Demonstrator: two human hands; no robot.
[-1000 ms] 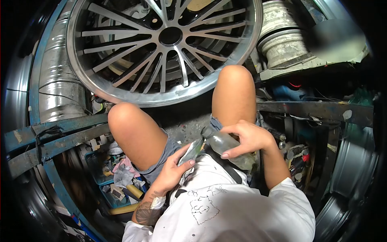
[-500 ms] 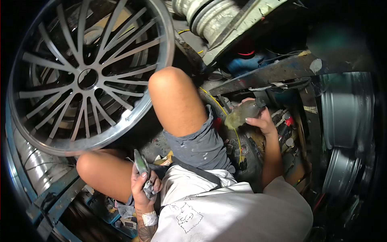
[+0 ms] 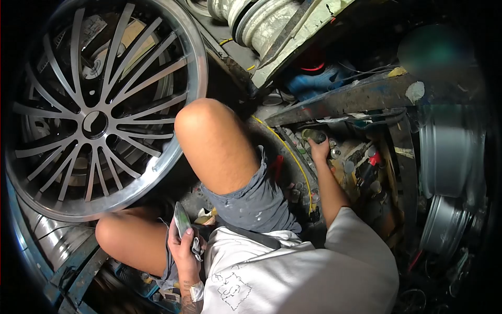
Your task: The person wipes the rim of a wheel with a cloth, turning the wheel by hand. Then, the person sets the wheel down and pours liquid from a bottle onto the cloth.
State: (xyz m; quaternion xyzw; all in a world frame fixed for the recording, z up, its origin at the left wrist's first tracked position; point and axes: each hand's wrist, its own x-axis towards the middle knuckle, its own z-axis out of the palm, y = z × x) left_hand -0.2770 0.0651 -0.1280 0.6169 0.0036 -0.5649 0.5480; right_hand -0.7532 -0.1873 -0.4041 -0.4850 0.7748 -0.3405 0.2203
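Note:
My left hand is closed round a flat, pointed grey piece with a greenish smear; its exact kind does not show. A crumpled grey cloth sticks out below the same fingers. Out to the right, my right hand grips a dirty, see-through bottle low among the clutter. Part of the bottle is hidden by the hand. A multi-spoke alloy wheel, with dark gaps and a bright lip, stands in front of my knees at the left.
A dusty pale wheel barrel lies at the top. Silver rims are stacked at the right. A dark metal beam crosses above my right hand, and a yellow hose runs along the floor. Blue frame bars stand at lower left.
My right hand has moved away from me and down with the bottle, slightly to the left. The view has shifted a little. My left hand keeps its hold.

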